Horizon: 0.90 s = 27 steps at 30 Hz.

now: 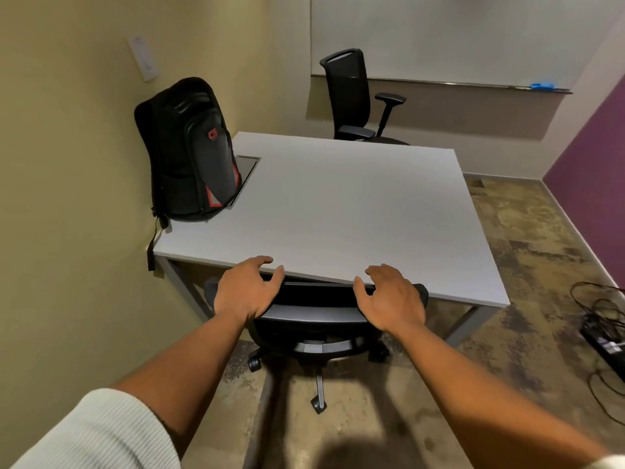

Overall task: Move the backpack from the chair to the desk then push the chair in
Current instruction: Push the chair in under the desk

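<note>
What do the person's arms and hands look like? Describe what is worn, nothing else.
Both forearms are bare. The left arm has a white ribbed sleeve pushed up towards the elbow. A sliver of the same pale fabric shows at the right arm's lower edge. Left hand and right hand show no gloves, rings or watch.

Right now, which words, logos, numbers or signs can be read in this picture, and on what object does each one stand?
Backpack: a red emblem shaped like "C"; no words legible.
Wall plate: faint marks, too blurred to read.
Whiteboard: no writing visible.
Desk, near chair, far chair: no text.
</note>
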Each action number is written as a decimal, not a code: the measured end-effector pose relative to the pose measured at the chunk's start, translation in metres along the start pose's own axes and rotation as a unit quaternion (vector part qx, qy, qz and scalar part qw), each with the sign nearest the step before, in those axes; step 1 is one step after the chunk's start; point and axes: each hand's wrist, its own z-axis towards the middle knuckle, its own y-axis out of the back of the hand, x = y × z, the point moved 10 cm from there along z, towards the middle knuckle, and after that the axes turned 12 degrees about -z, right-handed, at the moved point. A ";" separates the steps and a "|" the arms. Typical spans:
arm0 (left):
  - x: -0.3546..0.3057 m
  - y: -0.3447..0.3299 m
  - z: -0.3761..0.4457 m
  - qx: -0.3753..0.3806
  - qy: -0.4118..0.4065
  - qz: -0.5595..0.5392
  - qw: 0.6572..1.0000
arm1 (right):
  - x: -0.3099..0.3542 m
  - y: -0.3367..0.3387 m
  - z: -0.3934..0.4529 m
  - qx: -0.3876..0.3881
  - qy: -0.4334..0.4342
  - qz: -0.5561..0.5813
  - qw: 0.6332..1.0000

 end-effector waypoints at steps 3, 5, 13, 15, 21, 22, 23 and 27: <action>0.007 0.008 0.009 0.005 -0.008 -0.013 1.000 | 0.010 -0.002 -0.002 -0.002 -0.023 -0.001 1.000; 0.011 0.011 0.015 0.013 -0.022 -0.018 1.000 | 0.016 -0.004 -0.003 -0.003 -0.038 -0.005 0.999; 0.019 0.024 0.034 0.028 -0.070 -0.033 0.997 | 0.036 -0.005 -0.006 -0.029 -0.087 0.005 0.996; 0.020 0.027 0.039 0.029 -0.073 -0.037 0.996 | 0.039 -0.006 -0.004 -0.031 -0.093 0.006 0.995; 0.019 0.031 0.048 0.025 -0.076 -0.070 0.994 | 0.038 -0.007 0.006 -0.031 -0.099 0.005 0.995; 0.018 0.032 0.050 0.024 -0.078 -0.073 0.994 | 0.038 -0.007 0.009 -0.028 -0.100 0.004 0.995; 0.017 0.032 0.052 0.024 -0.079 -0.074 0.994 | 0.038 -0.007 0.012 -0.025 -0.101 0.004 0.995; 0.018 0.035 0.061 0.016 -0.075 -0.072 0.995 | 0.041 -0.007 0.024 -0.025 -0.098 0.003 0.995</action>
